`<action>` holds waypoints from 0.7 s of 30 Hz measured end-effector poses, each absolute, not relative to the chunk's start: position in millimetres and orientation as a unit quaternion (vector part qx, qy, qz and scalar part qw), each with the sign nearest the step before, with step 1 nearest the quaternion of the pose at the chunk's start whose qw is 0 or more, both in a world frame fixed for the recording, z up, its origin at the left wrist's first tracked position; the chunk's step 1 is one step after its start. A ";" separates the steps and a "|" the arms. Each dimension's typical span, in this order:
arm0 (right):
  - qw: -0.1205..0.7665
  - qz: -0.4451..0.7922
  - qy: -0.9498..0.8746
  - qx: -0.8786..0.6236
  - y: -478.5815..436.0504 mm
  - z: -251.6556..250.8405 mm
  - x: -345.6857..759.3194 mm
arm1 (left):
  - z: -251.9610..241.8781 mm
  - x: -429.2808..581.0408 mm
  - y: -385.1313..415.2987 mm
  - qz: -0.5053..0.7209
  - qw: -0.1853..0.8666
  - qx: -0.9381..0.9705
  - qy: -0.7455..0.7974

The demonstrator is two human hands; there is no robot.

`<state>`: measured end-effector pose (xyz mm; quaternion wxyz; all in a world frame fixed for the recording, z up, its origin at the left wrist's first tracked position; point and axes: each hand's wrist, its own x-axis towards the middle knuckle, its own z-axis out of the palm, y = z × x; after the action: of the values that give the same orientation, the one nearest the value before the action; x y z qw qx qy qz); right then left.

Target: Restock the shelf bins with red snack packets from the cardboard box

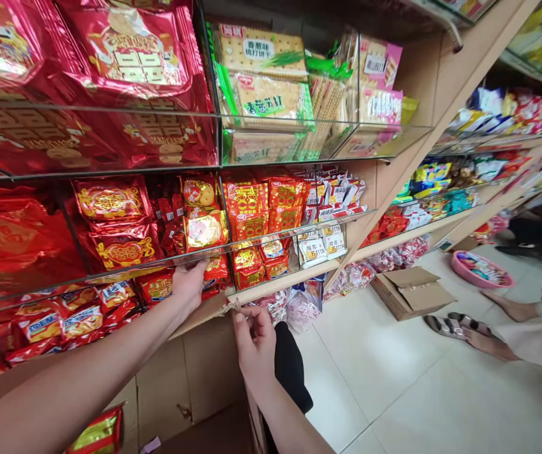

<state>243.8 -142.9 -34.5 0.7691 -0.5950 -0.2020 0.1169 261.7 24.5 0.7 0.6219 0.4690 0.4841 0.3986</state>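
My left hand (pixel 188 287) reaches into the bottom shelf row, just under a glass shelf edge, among red snack packets (pixel 156 287). Its fingertips are hidden there, so I cannot see whether they grip a packet. My right hand (pixel 256 340) is closed at the torn upper corner of an open cardboard box (pixel 209 372), its fingers curled on the frayed edge. Inside the box, low in the view, lies a red and gold packet (pixel 98 432). Red biscuit packets (pixel 206 230) fill the shelf row above my left hand.
Glass dividers and shelf fronts (pixel 275 236) edge the rows. Cracker packs (pixel 261 53) stand on the upper shelf. To the right, a flattened carton (pixel 410 290) and a pink basket (pixel 481 270) of small packets rest on the tiled floor (pixel 379 359), near another person's sandalled feet (pixel 464 328).
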 end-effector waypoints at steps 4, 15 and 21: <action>0.770 0.115 -0.208 -0.592 -141.8 -33.4 243.0 | 0.3 265.1 23.0 0.432 0.630 0.426 0.485; 0.748 0.109 -0.213 -0.619 -134.9 -28.0 243.1 | 18.1 268.9 30.8 0.397 0.707 0.380 0.446; 0.736 0.108 -0.223 -0.631 -133.3 -25.1 243.3 | 15.7 277.5 38.9 0.362 0.710 0.345 0.496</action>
<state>243.3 -133.3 -25.1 0.7356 -0.6307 -0.2226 0.1078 277.5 38.9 15.7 0.7097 0.3453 0.4963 0.3616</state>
